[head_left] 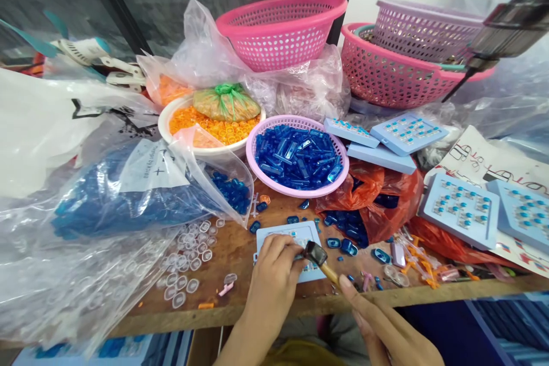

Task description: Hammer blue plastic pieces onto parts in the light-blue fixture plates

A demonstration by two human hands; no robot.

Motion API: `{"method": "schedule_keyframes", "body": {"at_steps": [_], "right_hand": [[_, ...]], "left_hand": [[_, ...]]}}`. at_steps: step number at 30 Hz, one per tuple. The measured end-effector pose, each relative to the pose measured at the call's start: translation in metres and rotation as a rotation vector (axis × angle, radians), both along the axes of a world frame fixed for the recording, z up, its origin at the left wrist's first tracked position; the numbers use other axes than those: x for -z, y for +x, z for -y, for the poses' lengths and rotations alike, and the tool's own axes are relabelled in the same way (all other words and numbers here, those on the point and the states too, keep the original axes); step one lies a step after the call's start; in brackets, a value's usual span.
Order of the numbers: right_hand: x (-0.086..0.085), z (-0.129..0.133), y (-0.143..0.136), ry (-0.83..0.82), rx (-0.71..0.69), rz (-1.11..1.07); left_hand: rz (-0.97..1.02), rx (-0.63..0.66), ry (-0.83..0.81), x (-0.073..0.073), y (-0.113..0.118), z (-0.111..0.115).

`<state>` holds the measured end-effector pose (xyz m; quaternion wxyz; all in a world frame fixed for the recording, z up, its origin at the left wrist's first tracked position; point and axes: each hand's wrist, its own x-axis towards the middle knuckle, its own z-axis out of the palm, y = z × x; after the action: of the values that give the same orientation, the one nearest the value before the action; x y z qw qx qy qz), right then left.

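Observation:
A light blue plastic tray (309,230) lies near the table's front edge, with small parts set in it. My left hand (274,269) rests over its left and middle part, fingers bent and pinched together; whatever they hold is hidden. My right hand (386,326) grips a small hammer (316,253) by its wooden handle. Its dark head is over the tray, right beside my left fingertips; whether it touches anything I cannot tell. Loose dark blue plastic pieces (348,247) lie to the tray's right.
Behind the tray stands a lilac basket (253,167) of blue pieces, beside a white bowl (164,126) of orange parts. Clear discs (182,266) and plastic bags (103,200) cover the left. More filled trays (461,206) lie right. A power screwdriver (510,23) hangs upper right.

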<state>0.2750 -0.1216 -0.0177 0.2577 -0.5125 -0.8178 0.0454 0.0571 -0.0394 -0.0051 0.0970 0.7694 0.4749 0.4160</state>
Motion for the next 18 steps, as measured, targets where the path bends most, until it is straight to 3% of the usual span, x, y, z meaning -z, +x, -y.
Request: {"method": "schedule_keyframes", "body": {"at_steps": [2, 7, 9, 13, 18], "right_hand": [[0.000, -0.002, 0.002, 0.018, -0.025, -0.006], [-0.005, -0.011, 0.001, 0.041, -0.017, -0.065], [-0.007, -0.014, -0.001, 0.040, -0.009, -0.078], [-0.008, -0.015, -0.001, 0.033, 0.002, -0.070], [-0.007, -0.014, 0.001, 0.071, 0.028, -0.075]], "left_hand": [[-0.029, -0.046, 0.032, -0.003, -0.015, 0.007], [-0.217, -0.345, 0.005, 0.000, -0.083, 0.036], [-0.265, -0.351, -0.060, 0.005, -0.102, 0.043], [-0.276, -0.409, -0.092, 0.012, -0.109, 0.039], [-0.351, -0.538, -0.008, 0.009, -0.116, 0.029]]}}
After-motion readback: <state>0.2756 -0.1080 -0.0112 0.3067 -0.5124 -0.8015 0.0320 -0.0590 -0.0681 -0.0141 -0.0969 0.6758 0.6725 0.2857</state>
